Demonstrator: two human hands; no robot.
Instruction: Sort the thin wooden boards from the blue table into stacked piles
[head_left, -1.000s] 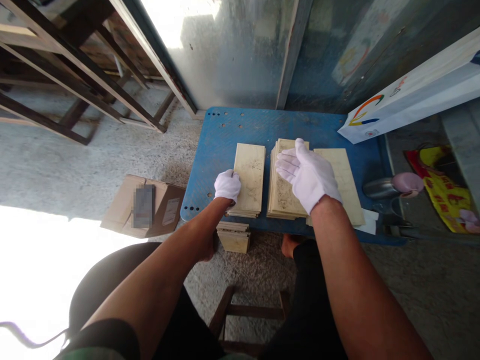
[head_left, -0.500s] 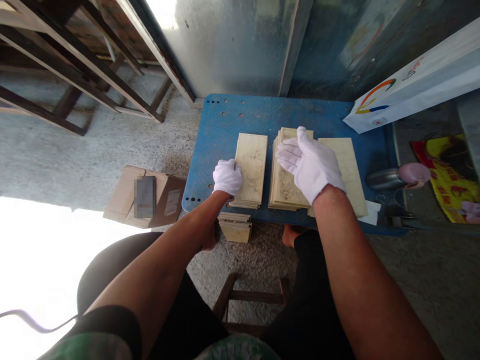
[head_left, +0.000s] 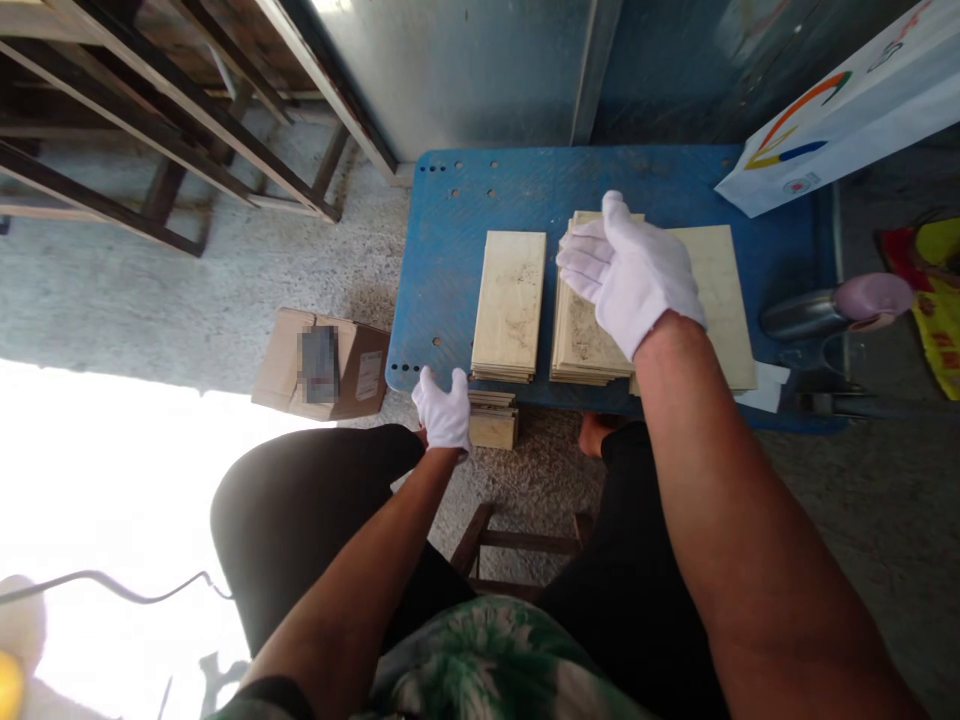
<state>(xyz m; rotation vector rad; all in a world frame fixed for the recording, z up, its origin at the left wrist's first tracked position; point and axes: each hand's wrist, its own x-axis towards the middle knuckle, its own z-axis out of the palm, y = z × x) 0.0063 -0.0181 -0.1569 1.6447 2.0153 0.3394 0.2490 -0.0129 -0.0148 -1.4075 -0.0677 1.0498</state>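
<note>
The left gloved hand (head_left: 444, 412) is spread wide, thumb away from fingers, just beside the lower stack of cream panels (head_left: 493, 430), near the front edge of the blue table (head_left: 439, 270). The right gloved hand (head_left: 643, 265) is also wide, over the middle stack (head_left: 589, 335); whether it touches, I cannot tell. The left stack (head_left: 510, 305) lies on the table.

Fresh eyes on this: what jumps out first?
First, the white-gloved right hand, its grip open over the middle stack of thin cream rectangular boards on the blue rectangular table. Next, the white-gloved left hand, also open, at the table's near edge, toward the left. Then the white bag with a multicoloured curved logo at the table's far right corner.
</note>
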